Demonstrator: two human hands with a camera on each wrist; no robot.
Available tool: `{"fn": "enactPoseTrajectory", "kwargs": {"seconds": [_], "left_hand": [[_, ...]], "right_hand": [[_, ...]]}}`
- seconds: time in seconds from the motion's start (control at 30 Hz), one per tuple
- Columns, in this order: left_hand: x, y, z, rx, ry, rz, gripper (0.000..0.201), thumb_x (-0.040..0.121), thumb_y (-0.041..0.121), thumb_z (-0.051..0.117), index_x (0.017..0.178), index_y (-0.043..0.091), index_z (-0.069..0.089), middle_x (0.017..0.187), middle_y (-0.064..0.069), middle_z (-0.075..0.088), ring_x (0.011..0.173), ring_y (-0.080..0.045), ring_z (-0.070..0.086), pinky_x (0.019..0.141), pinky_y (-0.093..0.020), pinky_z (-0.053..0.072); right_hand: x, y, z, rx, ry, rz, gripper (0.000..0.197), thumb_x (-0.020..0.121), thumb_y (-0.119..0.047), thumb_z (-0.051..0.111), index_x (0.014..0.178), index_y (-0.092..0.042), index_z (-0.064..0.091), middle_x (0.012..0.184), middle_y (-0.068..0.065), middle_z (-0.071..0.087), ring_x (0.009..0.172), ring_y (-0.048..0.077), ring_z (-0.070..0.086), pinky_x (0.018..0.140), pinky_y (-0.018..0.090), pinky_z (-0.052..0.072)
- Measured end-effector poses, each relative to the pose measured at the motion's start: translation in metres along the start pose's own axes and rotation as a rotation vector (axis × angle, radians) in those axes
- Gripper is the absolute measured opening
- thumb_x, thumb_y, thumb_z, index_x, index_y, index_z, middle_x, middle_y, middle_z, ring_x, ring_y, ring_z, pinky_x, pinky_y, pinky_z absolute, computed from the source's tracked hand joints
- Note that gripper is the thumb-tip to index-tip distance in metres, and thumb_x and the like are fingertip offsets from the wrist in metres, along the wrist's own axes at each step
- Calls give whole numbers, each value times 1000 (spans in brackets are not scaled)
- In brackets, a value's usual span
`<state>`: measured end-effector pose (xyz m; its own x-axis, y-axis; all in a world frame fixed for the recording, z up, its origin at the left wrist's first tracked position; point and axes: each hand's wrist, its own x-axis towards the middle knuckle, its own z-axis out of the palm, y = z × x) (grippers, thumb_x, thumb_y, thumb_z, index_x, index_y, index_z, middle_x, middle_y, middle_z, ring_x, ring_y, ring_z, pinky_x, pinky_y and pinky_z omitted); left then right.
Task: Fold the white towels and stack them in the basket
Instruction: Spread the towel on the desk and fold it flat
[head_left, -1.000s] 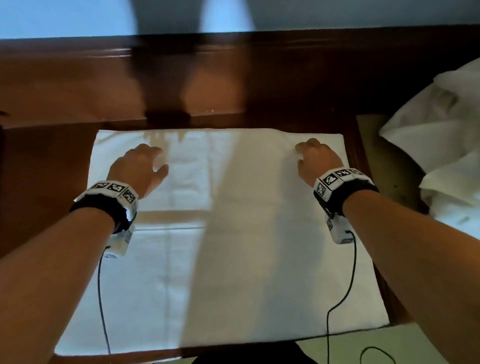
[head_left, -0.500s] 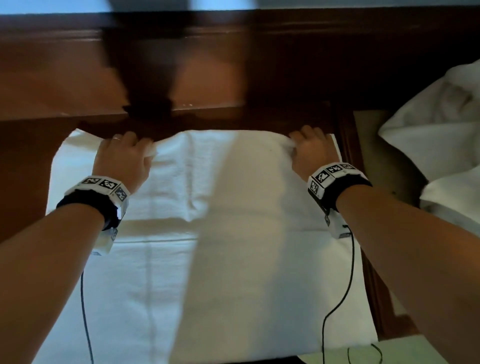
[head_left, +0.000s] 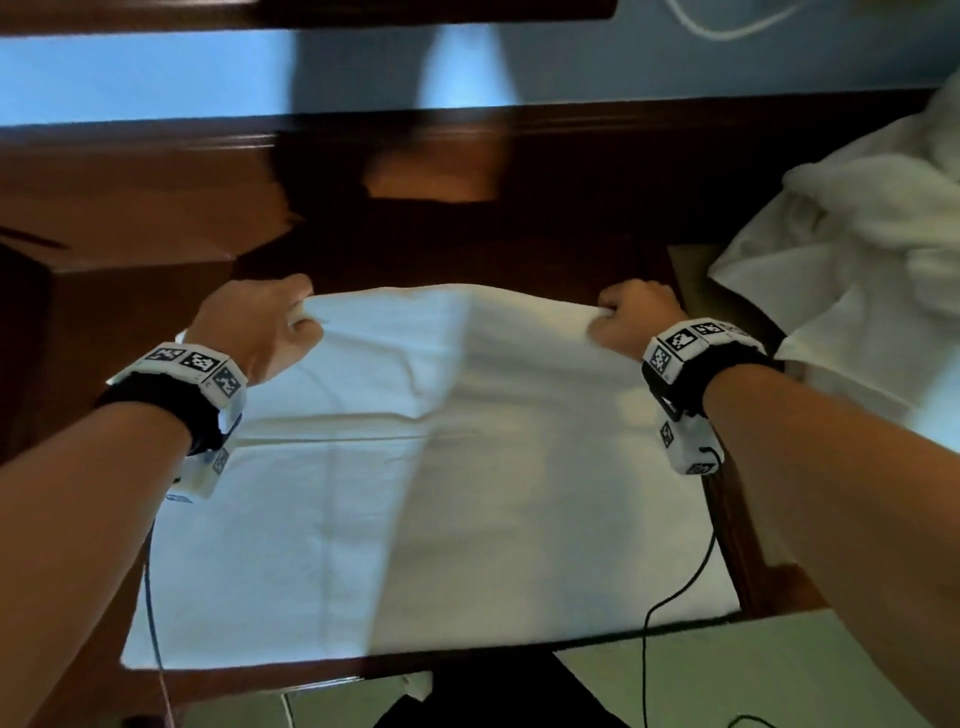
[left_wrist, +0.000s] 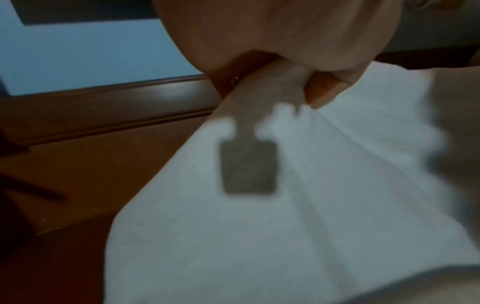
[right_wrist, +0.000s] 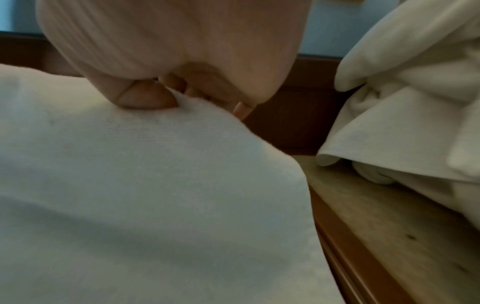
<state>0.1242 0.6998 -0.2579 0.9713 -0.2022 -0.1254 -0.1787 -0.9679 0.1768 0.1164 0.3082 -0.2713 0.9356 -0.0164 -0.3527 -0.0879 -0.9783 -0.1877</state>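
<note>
A white towel (head_left: 415, 509) lies spread on the dark wooden table (head_left: 104, 291), its far edge lifted off the surface. My left hand (head_left: 291, 325) pinches the far left corner of the towel (left_wrist: 272, 86) between thumb and curled fingers. My right hand (head_left: 618, 319) pinches the far right corner of the same towel (right_wrist: 155, 154), thumb on top. The near half of the towel still rests flat on the table. No basket is in view.
A heap of loose white towels (head_left: 852, 270) lies at the right on a lighter surface (right_wrist: 376, 216) beside the table. A raised wooden ledge (head_left: 156, 171) runs along the far side, with a blue wall behind. Cables from both wrists trail over the towel's near edge.
Both hands went from resting on the towel's far part to gripping its far corners, and the far edge has come up off the table.
</note>
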Motion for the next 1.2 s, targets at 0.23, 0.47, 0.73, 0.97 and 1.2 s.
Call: {"fn": "enactPoseTrajectory", "kwargs": {"seconds": [0.23,0.47,0.73,0.97,1.2], "left_hand": [[-120,-12,9,111,127,243,36,75,41,46,79,10,62,65,-5,58,62,-33,59,69,-42,36],[-252,-14,95,171,2,203,35,76,35,43,82,12,70,74,-6,58,66,-31,60,73,-44,38],[-278,4,141,291,-182,214,45,69,35,71,108,13,66,92,-11,62,83,-34,63,83,-48,36],[-268,4,160,248,-317,331,84,62,17,86,140,9,56,137,-27,54,112,-54,57,81,-60,56],[-237,16,144,205,-268,62,61,84,26,73,142,19,52,146,-12,48,102,-46,59,60,-55,55]], "right_hand": [[-117,6,31,-74,192,-27,17,83,-32,46,82,-20,57,62,-4,49,69,25,48,98,41,31],[-229,24,128,-170,305,-93,17,72,-30,62,84,-17,63,79,3,63,81,29,55,83,41,31],[-275,36,192,-433,93,-43,32,59,-17,76,88,-12,64,92,11,57,89,33,51,84,49,32],[-268,57,202,-417,3,-80,58,70,0,61,127,-7,59,133,23,54,120,44,53,91,52,44],[-216,64,170,-252,-25,-8,47,80,-2,55,127,-7,56,134,19,54,113,39,54,79,49,52]]}}
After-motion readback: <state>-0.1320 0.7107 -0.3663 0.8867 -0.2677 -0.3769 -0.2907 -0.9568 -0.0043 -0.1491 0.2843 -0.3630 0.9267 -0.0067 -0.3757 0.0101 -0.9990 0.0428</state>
